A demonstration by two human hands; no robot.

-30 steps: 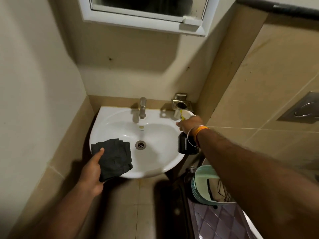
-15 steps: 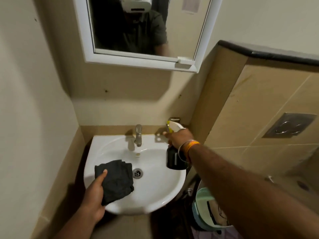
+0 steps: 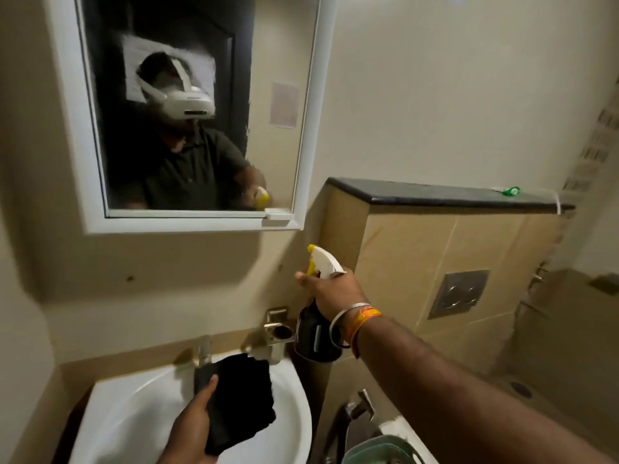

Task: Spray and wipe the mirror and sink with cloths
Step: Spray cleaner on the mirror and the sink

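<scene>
No text, label or number can be read anywhere. The pale paper sheet (image 3: 284,104) reflected in the white-framed wall mirror (image 3: 303,135), upper left of the frame, is too blurred to make out.

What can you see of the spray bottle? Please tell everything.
The spray bottle has a dark body and a white head with a yellow nozzle and trigger; it looks like plastic. The right hand grips its neck and holds it upright in the air, right of the sink, nozzle pointing up-left toward the mirror.
</scene>
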